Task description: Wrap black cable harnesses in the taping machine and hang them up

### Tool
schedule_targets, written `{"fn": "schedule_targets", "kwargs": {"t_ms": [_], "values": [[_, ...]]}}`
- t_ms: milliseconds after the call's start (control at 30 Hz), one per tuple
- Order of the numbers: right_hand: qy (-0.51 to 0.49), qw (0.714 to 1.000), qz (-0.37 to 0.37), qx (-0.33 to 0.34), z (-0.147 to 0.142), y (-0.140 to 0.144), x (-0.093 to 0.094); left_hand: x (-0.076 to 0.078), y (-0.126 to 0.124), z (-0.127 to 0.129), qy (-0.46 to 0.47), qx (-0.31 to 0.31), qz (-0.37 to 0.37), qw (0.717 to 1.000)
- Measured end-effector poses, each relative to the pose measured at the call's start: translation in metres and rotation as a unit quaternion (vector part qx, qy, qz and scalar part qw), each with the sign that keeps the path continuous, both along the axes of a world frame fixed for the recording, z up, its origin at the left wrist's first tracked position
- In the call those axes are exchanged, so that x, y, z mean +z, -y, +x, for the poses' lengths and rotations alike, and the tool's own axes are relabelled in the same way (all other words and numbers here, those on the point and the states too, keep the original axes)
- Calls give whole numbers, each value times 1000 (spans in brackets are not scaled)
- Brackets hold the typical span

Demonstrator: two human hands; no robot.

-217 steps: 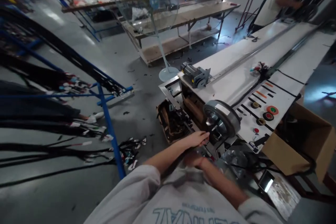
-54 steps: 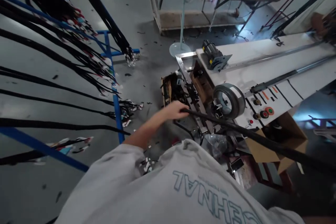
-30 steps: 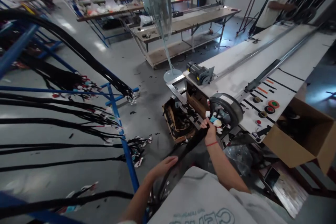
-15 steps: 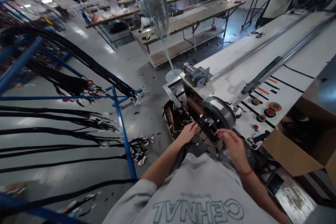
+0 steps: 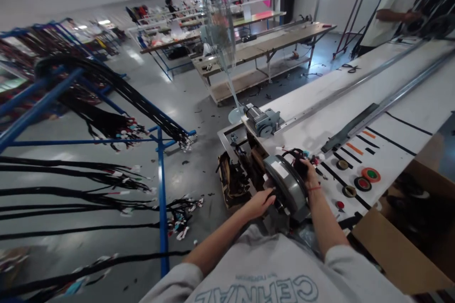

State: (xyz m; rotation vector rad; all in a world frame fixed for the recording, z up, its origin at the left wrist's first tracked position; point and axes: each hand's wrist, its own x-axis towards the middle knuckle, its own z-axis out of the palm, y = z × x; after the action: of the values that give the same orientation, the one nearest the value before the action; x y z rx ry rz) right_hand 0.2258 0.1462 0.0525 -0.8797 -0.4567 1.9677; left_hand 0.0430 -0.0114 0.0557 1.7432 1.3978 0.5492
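Note:
A grey round machine drum [image 5: 293, 184] with a white label stands at the near end of the long white table, between my two hands. My left hand [image 5: 261, 202] is at its left side, fingers pinched together; whatever they hold is hidden against dark parts. On the other side, my right hand [image 5: 310, 174] closes around a black wire bundle [image 5: 300, 166]. Loose wires with small white, red and blue connectors [image 5: 313, 157] stick out beyond those fingers, over the table top.
Tape rolls [image 5: 362, 183], strips and a red button [image 5: 340, 204] lie on the white table [image 5: 320, 109]. A motor [image 5: 261, 120] sits at its corner. An open carton [image 5: 398, 251] is at right. Cable harnesses hang on a blue rack [image 5: 161, 199]. A co-worker [image 5: 394, 14] stands at the far end.
My right hand has moved from the drum's near side to its right, with the wire bundle now in it. My left hand is slightly lower, still beside the drum. The view has tilted up.

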Motion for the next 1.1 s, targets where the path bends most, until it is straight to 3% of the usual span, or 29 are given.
{"fn": "schedule_targets", "kwargs": {"t_ms": [133, 200, 267, 333, 400, 433, 600, 733, 833, 1000, 1100], "values": [[-30, 996, 81, -1, 7, 2, -16, -10, 7, 0, -24, 6, 0, 1000], [10, 996, 85, 17, 13, -6, -18, -12, 8, -1, -17, 20, 3, 1000], [110, 988, 61, 87, 23, -21, -19, -11, 6, -2, 1, 47, 12, 999], [235, 953, 29, 190, 35, -40, -23, -9, 0, -3, 31, 70, 19, 997], [308, 921, 16, 239, 43, -54, -32, -9, -8, -4, 60, 70, 10, 996], [305, 921, 15, 242, 44, -57, -36, -9, -13, -5, 72, 62, 0, 995], [63, 982, 1, 176, 20, -38, -44, -4, -25, -4, 96, -3, -59, 994], [-10, 990, -21, 137, 15, -21, -40, -6, -20, 8, 89, -48, -83, 991], [-57, 993, 6, 103, 22, -15, -33, -13, -16, 19, 61, -73, -70, 993], [-33, 995, 84, 45, 13, -14, -6, -8, -6, 19, 28, -23, -17, 999], [17, 990, 129, 47, 7, -19, 11, 3, 4, 12, 28, 71, 60, 995]]}}
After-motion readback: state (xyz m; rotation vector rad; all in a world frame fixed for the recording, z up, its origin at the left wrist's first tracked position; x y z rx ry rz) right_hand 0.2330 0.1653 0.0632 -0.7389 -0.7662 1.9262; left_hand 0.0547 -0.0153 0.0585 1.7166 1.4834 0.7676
